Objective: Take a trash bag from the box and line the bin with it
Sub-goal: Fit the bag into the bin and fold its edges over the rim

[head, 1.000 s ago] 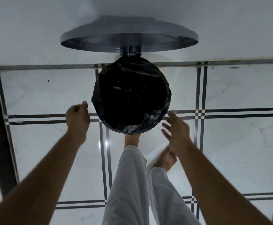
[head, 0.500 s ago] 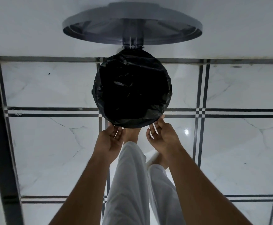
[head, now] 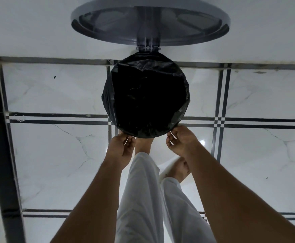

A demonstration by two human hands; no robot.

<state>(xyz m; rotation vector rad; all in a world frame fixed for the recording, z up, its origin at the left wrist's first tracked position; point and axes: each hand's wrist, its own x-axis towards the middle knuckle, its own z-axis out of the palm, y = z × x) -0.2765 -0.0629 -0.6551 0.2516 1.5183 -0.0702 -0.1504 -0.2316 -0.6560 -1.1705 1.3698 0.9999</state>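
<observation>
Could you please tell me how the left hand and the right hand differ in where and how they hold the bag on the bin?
The left hand grips the black bag at the near-left of the rim; the right hand grips at the near-right. The left hand shows one white strip, the right hand two. Both pinch the bag's edge over the bin, under the raised lid.

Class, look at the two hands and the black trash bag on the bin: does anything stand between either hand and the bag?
Nothing visible does. The left hand and right hand both grip white drawstrings at the near edge of the trash bag, which is already folded over the rim.
</observation>
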